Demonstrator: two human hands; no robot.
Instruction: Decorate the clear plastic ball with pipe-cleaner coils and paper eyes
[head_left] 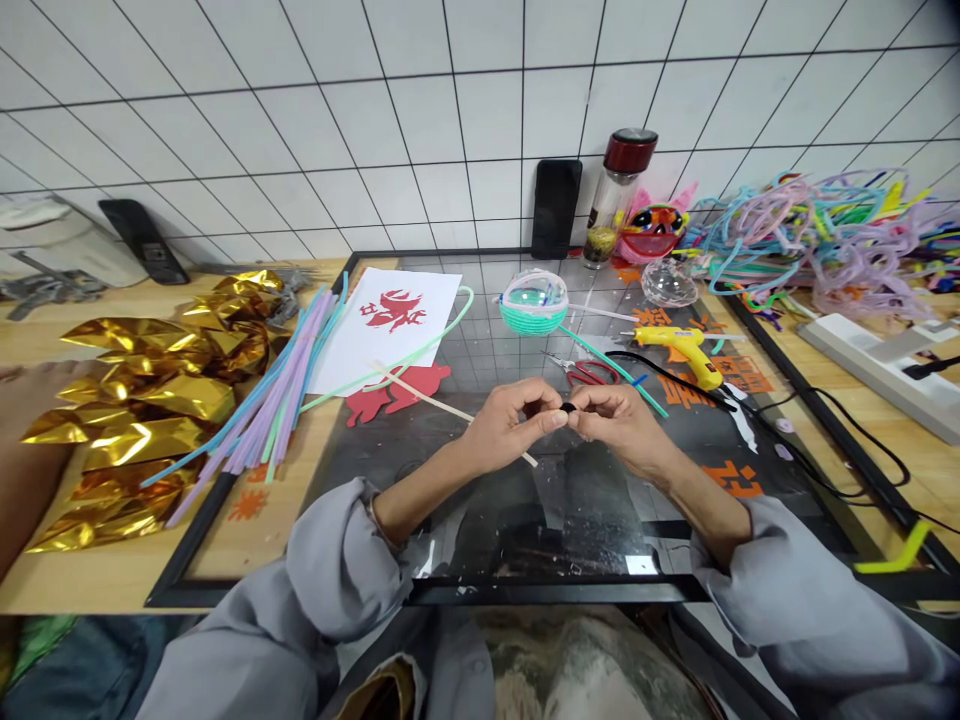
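Observation:
My left hand [517, 422] and my right hand [611, 420] meet over the dark glass sheet [540, 530]. Between their fingertips is a small black piece [568, 407], pinched from both sides; its full shape is hidden by the fingers. Just behind the hands lie red-handled scissors [589, 373]. Farther back sits a clear plastic ball half [534, 300] wrapped in green and pale pipe cleaners. A yellow glue gun [679, 350] rests to the right of my right hand. Under my left wrist runs a pale thin strip [427, 396].
Left are a pipe cleaner bundle [277, 390], gold foil [150, 410] and another person's arm [30, 440]. White paper [390, 325] overlaps red cut-outs [397, 395]. Along the wall stand a phone [556, 210], a glass bottle [611, 205] and a pipe cleaner heap [817, 240]. Black cable [817, 480] trails right.

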